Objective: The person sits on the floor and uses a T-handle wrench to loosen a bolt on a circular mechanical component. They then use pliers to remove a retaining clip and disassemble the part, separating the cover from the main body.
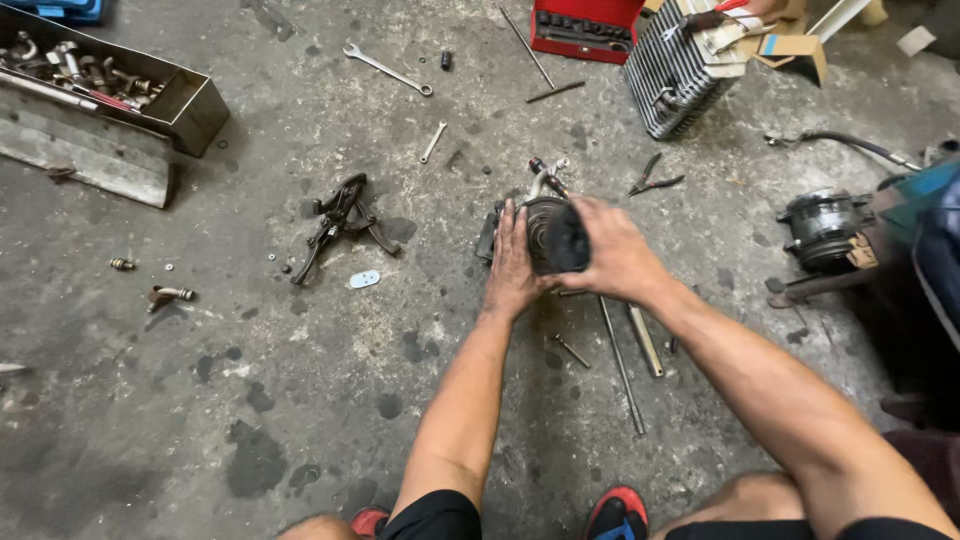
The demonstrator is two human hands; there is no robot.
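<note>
A dark round metal compressor unit (553, 235) stands on the concrete floor in front of me. My left hand (512, 262) presses flat against its left side. My right hand (610, 250) wraps over its top and right side, gripping the black round face. Metal fittings (546, 177) stick out behind the unit. Both forearms reach forward from the bottom of the view.
A black puller tool (338, 222) lies to the left, a wrench (385, 69) farther back. Long rods (622, 365) lie under my right arm. Pliers (654, 181), a finned radiator core (668, 68), a red socket case (582, 30), a metal parts box (150, 90) and another round unit (823, 225) surround me.
</note>
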